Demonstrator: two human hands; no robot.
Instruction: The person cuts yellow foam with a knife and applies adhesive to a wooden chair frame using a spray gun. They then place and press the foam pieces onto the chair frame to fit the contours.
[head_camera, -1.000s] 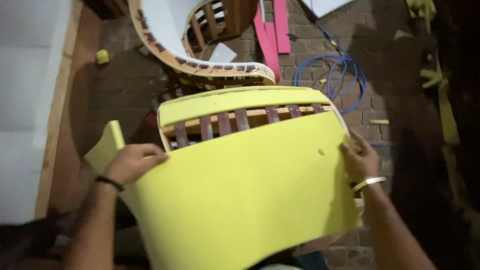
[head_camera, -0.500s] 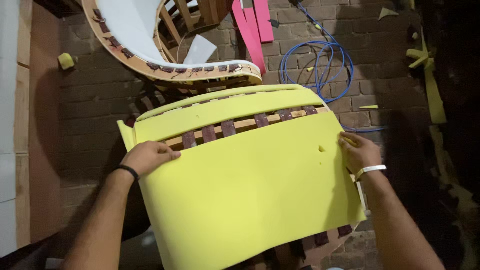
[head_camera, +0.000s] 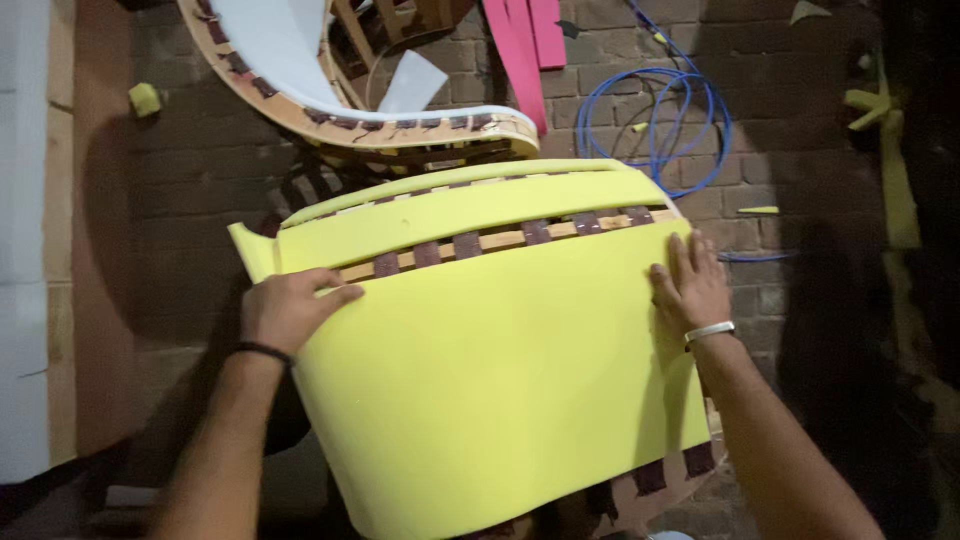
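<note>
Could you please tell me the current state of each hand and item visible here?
left hand: flat on sheet's left edge
right hand: flat on sheet's right edge
yellow foam sheet: draped over frame
webbed wooden frame: partly uncovered
blue cable: coiled on floor

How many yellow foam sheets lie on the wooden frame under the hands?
2: a large sheet under both hands, and a narrower strip along the frame's far edge. More may be hidden beneath.
</note>
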